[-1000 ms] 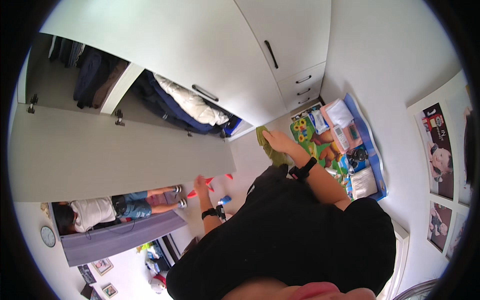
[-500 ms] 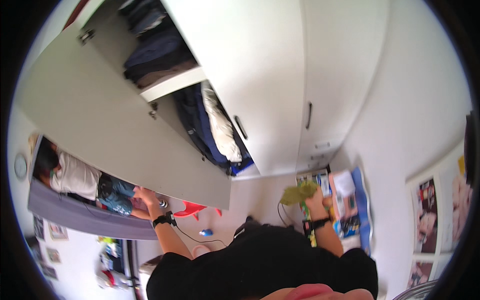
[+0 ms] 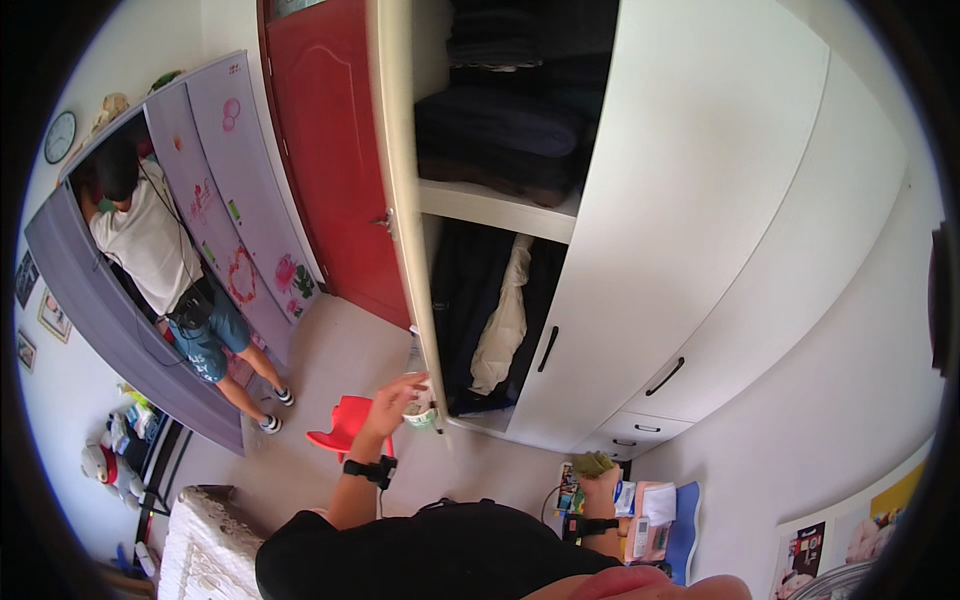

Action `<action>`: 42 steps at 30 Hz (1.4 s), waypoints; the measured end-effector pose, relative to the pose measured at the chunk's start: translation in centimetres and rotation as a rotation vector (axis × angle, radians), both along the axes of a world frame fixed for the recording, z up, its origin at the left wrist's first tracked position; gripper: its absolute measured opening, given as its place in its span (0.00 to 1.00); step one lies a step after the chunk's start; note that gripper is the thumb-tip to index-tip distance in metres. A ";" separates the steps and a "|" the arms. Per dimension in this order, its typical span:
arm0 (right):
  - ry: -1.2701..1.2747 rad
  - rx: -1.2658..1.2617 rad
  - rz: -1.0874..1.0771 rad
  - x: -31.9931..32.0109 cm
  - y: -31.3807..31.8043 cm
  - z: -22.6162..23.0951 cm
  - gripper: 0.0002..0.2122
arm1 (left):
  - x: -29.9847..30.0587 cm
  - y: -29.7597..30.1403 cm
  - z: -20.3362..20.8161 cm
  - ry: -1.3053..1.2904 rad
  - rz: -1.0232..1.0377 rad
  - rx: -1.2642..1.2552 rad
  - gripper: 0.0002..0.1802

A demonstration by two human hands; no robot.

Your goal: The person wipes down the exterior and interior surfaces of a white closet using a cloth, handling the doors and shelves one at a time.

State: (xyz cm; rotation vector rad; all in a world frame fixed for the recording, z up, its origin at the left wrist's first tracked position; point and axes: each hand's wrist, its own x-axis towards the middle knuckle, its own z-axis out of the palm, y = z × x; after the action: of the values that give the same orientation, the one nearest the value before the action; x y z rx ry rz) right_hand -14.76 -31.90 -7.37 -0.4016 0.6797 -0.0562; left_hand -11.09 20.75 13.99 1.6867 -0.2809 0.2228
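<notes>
My left hand (image 3: 396, 402) is held out with its fingers apart and holds nothing. It is near the edge of the open white wardrobe door (image 3: 405, 230), which appears almost edge-on; whether they touch I cannot tell. Lower down, my right hand (image 3: 599, 488) grips a crumpled olive-green cloth (image 3: 592, 464). Inside the wardrobe, folded dark clothes (image 3: 500, 130) lie stacked on a white shelf (image 3: 495, 208). Below the shelf, a cream garment (image 3: 503, 325) hangs among dark ones.
A red chair (image 3: 345, 425) and a white bucket (image 3: 421, 412) stand on the floor. At the left, a person (image 3: 160, 240) leans into a purple wardrobe (image 3: 215, 150). A red door (image 3: 335, 150) is beyond. Various items lie on a blue-edged surface (image 3: 684, 525) by my right arm.
The view has swung left. The wardrobe door now appears nearly edge-on and uncovers the other person and the red door. My left hand appears farther right; my right hand still holds the cloth.
</notes>
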 end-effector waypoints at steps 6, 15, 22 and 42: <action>-0.490 -0.028 -0.012 3.3 6.1 8.5 0.26 | 7.0 -9.1 -5.3 -0.043 -0.163 0.208 0.17; -0.506 -0.539 0.008 2.0 12.5 20.3 0.20 | 13.8 -15.0 -6.7 0.028 -0.300 0.588 0.29; -0.864 -0.727 -0.019 6.4 15.1 36.0 0.25 | 15.4 -11.2 2.9 -0.532 -0.414 0.548 0.24; -1.280 -2.998 0.489 29.8 25.9 57.4 0.40 | 31.8 2.0 14.8 -1.061 0.461 0.829 0.32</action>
State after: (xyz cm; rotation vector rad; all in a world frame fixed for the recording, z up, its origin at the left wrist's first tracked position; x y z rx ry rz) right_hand 15.06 -6.01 50.00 2.5181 1.2786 0.6948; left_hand 20.75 22.71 28.75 2.2918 -0.8449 1.5304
